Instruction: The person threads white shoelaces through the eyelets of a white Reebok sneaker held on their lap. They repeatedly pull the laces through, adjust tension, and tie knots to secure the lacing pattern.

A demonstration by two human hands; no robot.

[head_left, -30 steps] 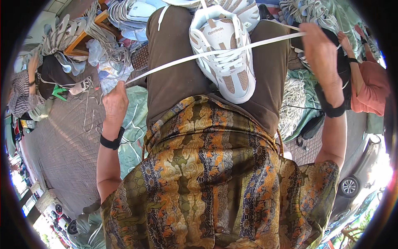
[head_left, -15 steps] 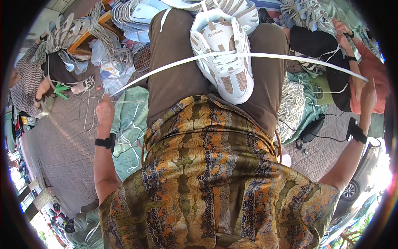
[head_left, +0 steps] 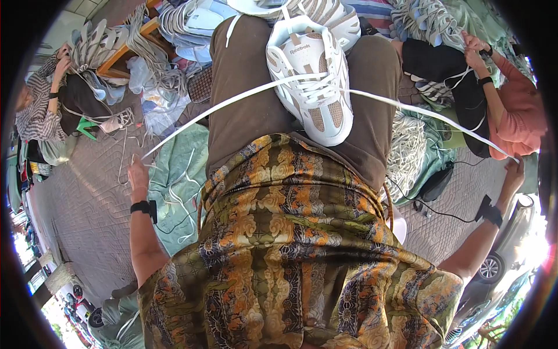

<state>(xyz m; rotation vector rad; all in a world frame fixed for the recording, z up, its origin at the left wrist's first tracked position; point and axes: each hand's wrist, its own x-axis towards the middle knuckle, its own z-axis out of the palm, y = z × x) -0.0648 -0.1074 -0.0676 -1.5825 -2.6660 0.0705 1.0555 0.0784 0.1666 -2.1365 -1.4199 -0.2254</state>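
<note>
A white and tan sneaker (head_left: 310, 51) rests between my knees, toe pointing toward me, with white lacing crossed over its tongue. Two long ends of the white shoelace (head_left: 210, 111) stretch out from its lower eyelets to either side. At the far left, my left hand (head_left: 138, 174) pinches one end, with a short tail hanging past the fingers. My right hand (head_left: 511, 174), out at the far right, grips the other end. Both ends are drawn out well away from the shoe. Each wrist wears a black strap.
A green sheet (head_left: 174, 157) lies left of my legs; a heap of white laces (head_left: 406, 154) sits on the right. Stacked shoe uppers (head_left: 189, 26) fill the far side. One person (head_left: 38, 119) works at left, another (head_left: 514, 96) at right. A car (head_left: 500, 262) stands behind.
Both hands have come down toward me, the right one further. The lace ends now slant down from the shoe's sides. The shoe stays almost in place, and both people nearby have shifted their arms.
</note>
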